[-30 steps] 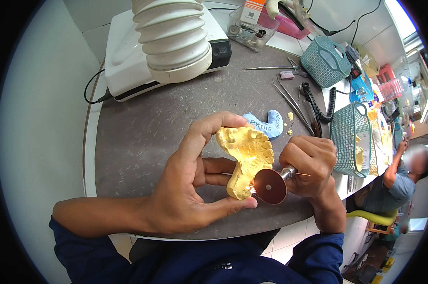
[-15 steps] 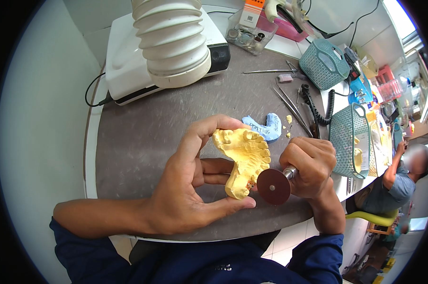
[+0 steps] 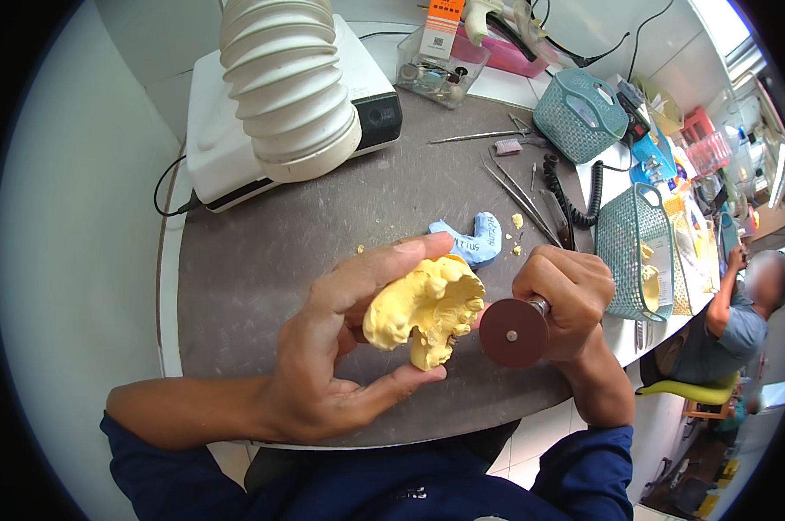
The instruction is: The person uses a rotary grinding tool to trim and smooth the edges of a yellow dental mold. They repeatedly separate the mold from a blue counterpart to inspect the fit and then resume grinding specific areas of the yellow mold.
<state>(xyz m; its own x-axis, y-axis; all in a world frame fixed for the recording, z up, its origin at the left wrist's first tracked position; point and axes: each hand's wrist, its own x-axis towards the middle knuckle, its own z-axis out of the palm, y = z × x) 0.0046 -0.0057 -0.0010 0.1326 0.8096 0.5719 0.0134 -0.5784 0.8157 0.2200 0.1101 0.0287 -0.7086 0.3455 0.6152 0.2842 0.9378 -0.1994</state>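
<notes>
A yellow plaster dental model is gripped at its edges between the fingers and thumb of my left hand. It is tilted, so its tooth row faces my right side. My right hand is wrapped round a rotary handpiece, most of which the fingers hide. On its end sits a brown cutting disc, held apart from the model by a small gap. Just beyond the model a blue U-shaped piece with handwriting lies on the table, partly behind my left fingers.
A white ribbed hose stands over a white machine at the far left. Tweezers, a coiled cord and yellow crumbs lie at right. Teal baskets line the table's right side. Further right sits another person.
My left hand has turned and tipped the dental model and moved it slightly left. The disc has shifted a little right, widening the gap between them. The view has shifted somewhat.
</notes>
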